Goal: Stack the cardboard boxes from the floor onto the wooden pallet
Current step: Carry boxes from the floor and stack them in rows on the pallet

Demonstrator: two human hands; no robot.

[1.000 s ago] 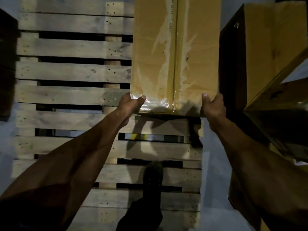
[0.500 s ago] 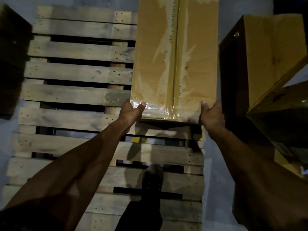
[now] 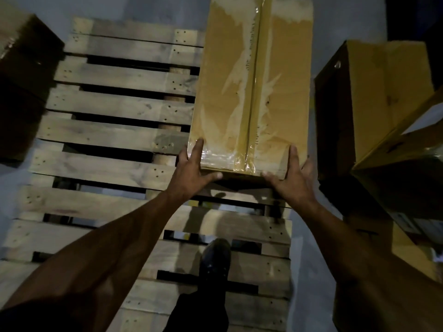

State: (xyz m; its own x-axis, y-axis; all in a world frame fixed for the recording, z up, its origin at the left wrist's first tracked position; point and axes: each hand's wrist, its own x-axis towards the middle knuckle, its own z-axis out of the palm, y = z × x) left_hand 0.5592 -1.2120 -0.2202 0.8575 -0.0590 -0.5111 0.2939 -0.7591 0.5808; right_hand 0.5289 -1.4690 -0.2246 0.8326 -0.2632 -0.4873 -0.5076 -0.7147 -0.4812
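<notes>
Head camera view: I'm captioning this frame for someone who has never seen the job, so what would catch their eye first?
First the long taped cardboard box, brightly lit, lying on the right side of the wooden pallet. Next the two bare hands at its near end: the left hand and right hand with fingers spread against its corners. Then the dark shoe planted on the pallet's near slats.

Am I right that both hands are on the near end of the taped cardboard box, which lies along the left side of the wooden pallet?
Not quite. In the head view the left hand and right hand are indeed on the near end of the taped cardboard box, but it lies along the right side of the wooden pallet, not the left.
</notes>
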